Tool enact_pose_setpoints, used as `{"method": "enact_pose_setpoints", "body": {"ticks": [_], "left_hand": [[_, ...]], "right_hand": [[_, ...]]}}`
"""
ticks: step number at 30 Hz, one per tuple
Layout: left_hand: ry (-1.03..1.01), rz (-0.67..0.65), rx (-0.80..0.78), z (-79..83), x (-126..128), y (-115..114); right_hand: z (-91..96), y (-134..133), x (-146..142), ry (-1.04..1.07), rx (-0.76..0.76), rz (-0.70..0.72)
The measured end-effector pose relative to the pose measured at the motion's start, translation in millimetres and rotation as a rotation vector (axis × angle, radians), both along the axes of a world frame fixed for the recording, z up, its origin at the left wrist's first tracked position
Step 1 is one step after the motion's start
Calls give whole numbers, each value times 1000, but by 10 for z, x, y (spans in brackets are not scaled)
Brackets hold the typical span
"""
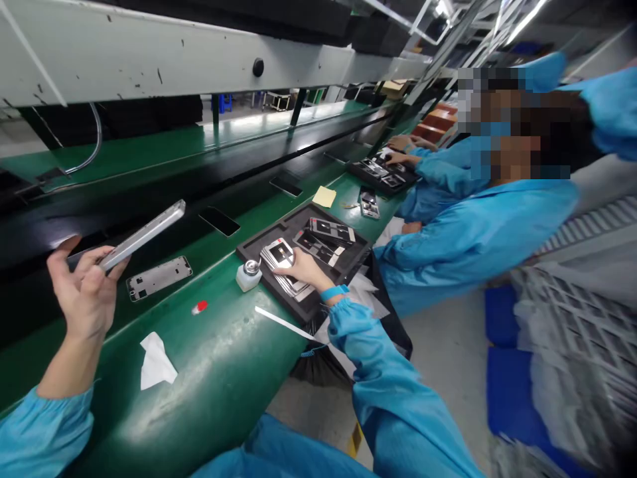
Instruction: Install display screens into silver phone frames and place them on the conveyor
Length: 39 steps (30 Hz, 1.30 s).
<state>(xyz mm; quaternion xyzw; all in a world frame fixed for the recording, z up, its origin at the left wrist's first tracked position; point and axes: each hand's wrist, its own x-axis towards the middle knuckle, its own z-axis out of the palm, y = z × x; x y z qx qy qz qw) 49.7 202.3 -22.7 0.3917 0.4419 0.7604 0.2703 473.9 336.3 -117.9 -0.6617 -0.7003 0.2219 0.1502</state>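
Green bench (223,378) lay open between both hands' fingers, save a flat frame (159,277), red cap (200,307) and wipe (155,362); a bottle (248,274) crowded the fingertips of the right hand (304,267).

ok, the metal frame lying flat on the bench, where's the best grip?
Probably pinch the metal frame across its two long edges near mid-length, coming from above: it lies flat and thin on the green bench, with bare surface on both sides.

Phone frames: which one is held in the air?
The silver frame in the left hand, raised and tilted; the rest lie on the green bench or in the black tray.
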Motion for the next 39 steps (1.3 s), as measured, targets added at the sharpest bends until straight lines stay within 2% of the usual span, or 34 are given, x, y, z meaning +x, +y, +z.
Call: {"method": "enact_pose_setpoints", "body": {"ticks": [3, 5, 8, 10, 13, 16, 20, 22, 25, 28, 31, 34, 39], "left_hand": [[-120, -2, 6, 35, 90, -194], [-221, -58, -17, 46, 146, -317], [-377, -204, -144, 57, 205, -517], [-472, -247, -245, 70, 238, -668], [-519, -338, -340, 91, 323, -920], [-465, -591, -379, 69, 465, -1167], [-457, -959, -381, -88, 578, -1339], [-443, -1015, -403, -194, 545, -1330], [-337, -866, -427, -320, 445, -1265], [-142, -700, -385, -384, 406, -1220], [81, -548, -280, -432, 445, -1201], [370, -367, -154, -502, 476, -1174], [532, -321, -111, -582, 450, -1149]], "right_hand": [[8, -45, 36, 37, 42, -43], [90, -54, 85, 71, 64, -78], [317, -89, 157, 137, 144, -141], [523, -154, 174, 197, 227, -170], [805, -394, 32, 330, 334, -142], [888, -861, -467, 543, 348, 21], [701, -1513, -1487, 821, 193, 294], [616, -1672, -1899, 980, 149, 286], [604, -1698, -2232, 1107, 243, 198], [684, -1654, -2339, 1116, 311, 212], [740, -1652, -2428, 1140, 313, 234], [719, -1649, -2575, 1249, 287, 203], [675, -1627, -2779, 1458, 265, 125]]}}
